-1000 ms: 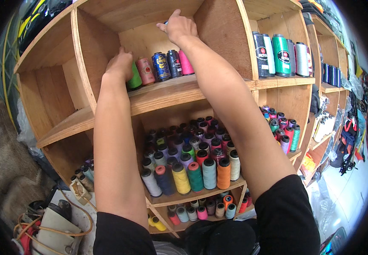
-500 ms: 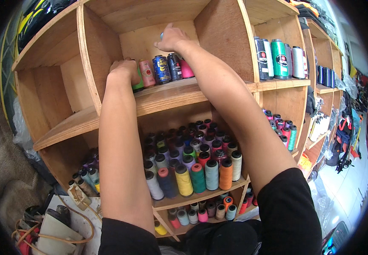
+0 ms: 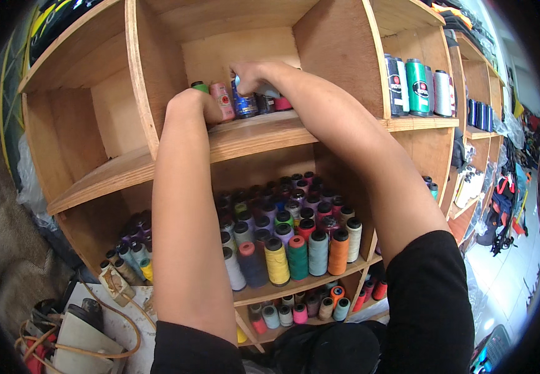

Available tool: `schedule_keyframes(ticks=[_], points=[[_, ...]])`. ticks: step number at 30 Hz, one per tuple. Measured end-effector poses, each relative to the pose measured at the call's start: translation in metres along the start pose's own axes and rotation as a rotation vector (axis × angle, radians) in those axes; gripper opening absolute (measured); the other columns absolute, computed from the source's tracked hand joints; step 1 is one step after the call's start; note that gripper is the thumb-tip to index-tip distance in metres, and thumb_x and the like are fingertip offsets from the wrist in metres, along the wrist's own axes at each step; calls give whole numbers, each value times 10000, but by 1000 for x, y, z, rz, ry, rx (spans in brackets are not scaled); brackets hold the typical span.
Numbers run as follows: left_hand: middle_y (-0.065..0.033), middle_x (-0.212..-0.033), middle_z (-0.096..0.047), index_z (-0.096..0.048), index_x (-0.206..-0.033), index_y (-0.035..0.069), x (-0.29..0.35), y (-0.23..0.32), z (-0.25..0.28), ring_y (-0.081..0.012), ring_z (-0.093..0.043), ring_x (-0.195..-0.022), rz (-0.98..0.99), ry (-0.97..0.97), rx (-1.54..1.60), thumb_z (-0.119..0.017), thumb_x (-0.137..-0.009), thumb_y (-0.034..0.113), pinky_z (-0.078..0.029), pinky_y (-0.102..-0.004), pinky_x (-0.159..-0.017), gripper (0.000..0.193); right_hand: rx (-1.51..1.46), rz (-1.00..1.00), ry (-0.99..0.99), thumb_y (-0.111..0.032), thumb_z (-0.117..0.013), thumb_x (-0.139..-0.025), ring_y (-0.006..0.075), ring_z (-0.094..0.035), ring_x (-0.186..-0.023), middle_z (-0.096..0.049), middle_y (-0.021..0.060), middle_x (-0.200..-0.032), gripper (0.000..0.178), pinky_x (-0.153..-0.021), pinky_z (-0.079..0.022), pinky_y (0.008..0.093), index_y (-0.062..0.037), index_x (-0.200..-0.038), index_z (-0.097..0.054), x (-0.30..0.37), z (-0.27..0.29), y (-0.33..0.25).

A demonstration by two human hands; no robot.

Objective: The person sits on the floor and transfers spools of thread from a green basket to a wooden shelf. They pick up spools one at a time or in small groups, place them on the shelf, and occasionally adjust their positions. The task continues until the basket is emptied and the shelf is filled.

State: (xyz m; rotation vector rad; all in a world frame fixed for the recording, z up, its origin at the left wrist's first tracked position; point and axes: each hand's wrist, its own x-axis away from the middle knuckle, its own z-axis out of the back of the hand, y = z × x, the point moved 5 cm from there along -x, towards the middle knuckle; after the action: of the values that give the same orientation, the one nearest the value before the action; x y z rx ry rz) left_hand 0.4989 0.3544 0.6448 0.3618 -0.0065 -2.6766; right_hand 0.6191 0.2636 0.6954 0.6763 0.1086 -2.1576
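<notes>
Thread spools stand in a row inside the upper wooden compartment. My left hand (image 3: 195, 105) is at the row's left end, beside a green spool (image 3: 200, 87) and a pink spool (image 3: 222, 100); its fingers are hidden behind the back of the hand. Over the top of a blue spool (image 3: 245, 107), my right hand (image 3: 254, 76) has its fingers curled down and closed about it. A small light-blue patch shows at those fingers; what it is, I cannot make out. Partly under the right hand stand a dark spool (image 3: 265, 105) and a magenta spool (image 3: 281, 103).
Below, a shelf (image 3: 295, 288) holds many coloured spools in rows. More spools, one of them green (image 3: 417, 87), stand in the compartment to the right. Wooden dividers (image 3: 142, 75) flank my arms. At lower left are a beige machine part (image 3: 83, 340) and a cable.
My right hand has come down from the compartment's back wall onto the blue spool. My left hand has shifted slightly right, and more of the green spool's top shows. The view has moved a little.
</notes>
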Motion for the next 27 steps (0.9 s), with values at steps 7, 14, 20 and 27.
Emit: schedule_keyframes(ticks=[7,14,20,27], points=[[-171,-1361,-606,-575,-1359,64,33,8,4,-268,-590,-1240,35,-30,-35,-609,-859,244,-459,-359,-1040,533,97,-97,51,-151,-706,-730,360,-671,-1128,-695,219,-1194,430,-901,-557,442,-40,-1145,-725,12,2,-7],[-139,-1386,-592,-541,-1381,68,-13,-10,-3,-271,-591,-1204,-19,-76,-61,-506,-889,202,-438,-392,-1029,511,160,-116,79,-147,-761,-713,371,-664,-1135,-690,244,-1177,444,-937,-544,438,2,-1129,-711,25,21,-17],[-175,-1375,-600,-574,-1370,40,-3,-5,1,-286,-576,-1273,-17,0,-29,-584,-842,165,-457,-376,-1053,542,-10,-122,152,-194,-793,-685,344,-675,-1106,-706,190,-1163,581,-899,-556,420,-93,-1244,-668,20,18,-4],[-276,-1306,-614,-390,-1417,-53,2,4,29,-368,-597,-1249,-284,520,318,-820,-768,290,-487,-418,-1048,850,-324,41,407,-154,-811,-660,281,-694,-1020,-708,164,-1165,582,-853,-570,380,-86,-1222,-675,26,42,-9]])
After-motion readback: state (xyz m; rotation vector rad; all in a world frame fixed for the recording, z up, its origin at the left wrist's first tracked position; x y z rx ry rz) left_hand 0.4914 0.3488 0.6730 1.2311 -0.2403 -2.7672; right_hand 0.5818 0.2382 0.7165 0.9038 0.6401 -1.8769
